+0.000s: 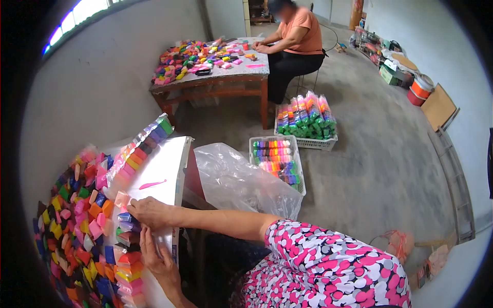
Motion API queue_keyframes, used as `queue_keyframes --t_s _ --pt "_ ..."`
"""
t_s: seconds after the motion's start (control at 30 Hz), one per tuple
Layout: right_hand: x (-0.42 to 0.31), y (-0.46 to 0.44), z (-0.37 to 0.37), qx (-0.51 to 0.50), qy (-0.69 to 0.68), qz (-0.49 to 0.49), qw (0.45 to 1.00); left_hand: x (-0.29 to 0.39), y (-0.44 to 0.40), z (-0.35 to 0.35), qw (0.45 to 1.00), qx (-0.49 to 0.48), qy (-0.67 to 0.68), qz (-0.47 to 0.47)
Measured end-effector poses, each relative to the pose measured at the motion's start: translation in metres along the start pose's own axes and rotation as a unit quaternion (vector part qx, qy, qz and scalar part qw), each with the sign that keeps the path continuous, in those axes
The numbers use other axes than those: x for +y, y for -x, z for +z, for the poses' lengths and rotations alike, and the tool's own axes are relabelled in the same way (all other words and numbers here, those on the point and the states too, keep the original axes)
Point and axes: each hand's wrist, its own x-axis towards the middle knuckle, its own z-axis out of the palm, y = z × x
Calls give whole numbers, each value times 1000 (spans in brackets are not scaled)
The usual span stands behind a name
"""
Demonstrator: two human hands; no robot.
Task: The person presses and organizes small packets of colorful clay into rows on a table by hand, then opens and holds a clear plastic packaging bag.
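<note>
Both my hands are at a row of small coloured packets [131,272], apparently modelling clay, lined up along the white table [167,154]. My right hand [151,212] has its fingers closed at the far end of the row, on a pale pink clay packet [122,199]; the fingertips are partly hidden. Alongside the row, my left hand [158,259] has its fingers stretched out, their tips touching blue and brown packets. Beyond my right hand lies a filled clear bag [138,154] of stacked coloured packets. A pink plastic clay tool [152,184] rests on the table.
Loose clay packets [77,231] are heaped on the left. A large clear plastic bag [241,177] hangs beside the table. Two white crates [303,187] [323,145] with bagged packets stand on the floor. Another person [300,31] sits working at a second table [210,82] covered with packets.
</note>
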Motion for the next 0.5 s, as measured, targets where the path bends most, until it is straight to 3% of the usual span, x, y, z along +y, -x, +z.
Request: queue_keyframes --t_s 0.5 --pt "5 -5 5 -7 8 8 1000 8 0 -1 1000 0 2 -8"
